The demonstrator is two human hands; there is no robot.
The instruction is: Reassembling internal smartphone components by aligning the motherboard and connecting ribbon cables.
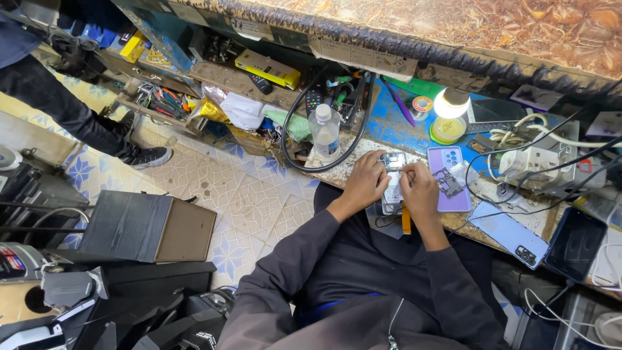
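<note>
A cramped repair stall, seen from above: a worn, blue-painted tabletop (382,123) strewn with cables and parts, shelves of tools behind it, and a patterned tile floor (246,201) to the left.

At the tabletop's near edge lies an opened smartphone with its back removed and its grey inner boards showing (392,170), between the person's two hands. The left hand (364,183) lies curled over the phone's left side and seems to steady it; its fingers are bent and close together, though what they grip is hidden. The right hand (416,188) sits at the phone's right side with its fingertips drawn together over the top part, as if pinching a small part or tool too small to make out. I judge this to be the middle of inside work on the phone, with boards exposed and a part being lifted or seated; the next move would call for a fine, steady fingertip grip while the other hand keeps the body still.

Just right of the hands rests a lilac plastic phone back cover (448,179) with a dark inner frame lying on it. Further right lies a pale blue smartphone, face down (509,233). A clear plastic water bottle (324,132) stands to the left, ringed by a black cable, and a small glowing round lamp (451,104) sits behind. Another person's dark-trousered leg and shoe (146,155) stand on the floor.
</note>
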